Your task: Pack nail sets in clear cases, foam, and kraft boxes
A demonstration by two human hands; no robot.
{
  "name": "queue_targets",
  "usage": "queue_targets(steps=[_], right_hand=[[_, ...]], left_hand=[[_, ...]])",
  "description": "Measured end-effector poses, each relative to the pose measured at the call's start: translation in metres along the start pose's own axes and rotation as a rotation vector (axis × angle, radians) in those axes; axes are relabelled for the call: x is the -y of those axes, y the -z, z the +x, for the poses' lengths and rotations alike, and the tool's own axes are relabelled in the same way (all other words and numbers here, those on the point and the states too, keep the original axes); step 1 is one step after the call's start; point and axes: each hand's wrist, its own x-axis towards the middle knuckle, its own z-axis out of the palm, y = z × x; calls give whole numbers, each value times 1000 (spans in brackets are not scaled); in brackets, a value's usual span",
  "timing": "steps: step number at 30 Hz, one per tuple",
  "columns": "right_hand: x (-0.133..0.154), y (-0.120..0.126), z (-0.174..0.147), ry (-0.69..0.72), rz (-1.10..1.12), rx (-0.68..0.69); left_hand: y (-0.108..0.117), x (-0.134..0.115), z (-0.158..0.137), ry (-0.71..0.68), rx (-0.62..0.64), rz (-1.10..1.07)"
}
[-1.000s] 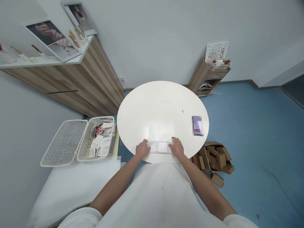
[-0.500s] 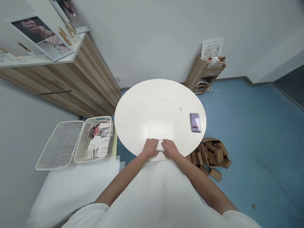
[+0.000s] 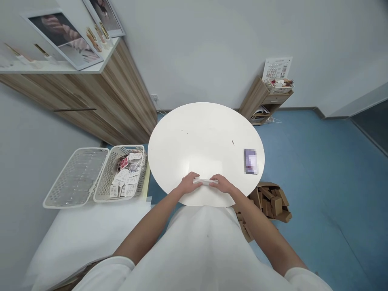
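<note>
Near the front edge of the white oval table (image 3: 206, 129), a small white folded strip (image 3: 206, 182) spans the gap between my hands. My left hand (image 3: 189, 183) closes on its left end, with the fingers on the far side and the thumb nearer me. At the opposite end, my right hand (image 3: 223, 184) grips it in a similar pinch. Whether the strip is cloth, paper or plastic I cannot make out. Off to the right on the table lies a purple rectangular item (image 3: 251, 161), its surface blurred out.
On the left stand a white basket (image 3: 100, 193) of printed packets and a second white basket (image 3: 53, 182) holding clear plastic pieces. Cardboard boxes (image 3: 274, 204) sit on the floor at right. A wooden cabinet (image 3: 127, 89) and small shelf unit (image 3: 254, 95) stand by the wall.
My hands have moved apart and slightly away from me. The white strip, formerly a compact piece pressed on the table, now looks longer and narrower between them. The view has shifted slightly.
</note>
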Motion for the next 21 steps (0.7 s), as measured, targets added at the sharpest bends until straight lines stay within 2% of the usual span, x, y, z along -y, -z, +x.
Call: queue_targets(steps=[4,9,14,21], right_hand=[[-8,2,9,-97,191,-105],[-28,-6,14,-235,296,-290],[-39,-15,16,-300,257,-351],[-35,-23,14,-347,226,-423]], left_hand=[[3,18,4,110,-85,-173],[-4,32,6,338,-173,-123],[-10,34,8,394,-163,-47],[-11,28,6,449,-167,34]])
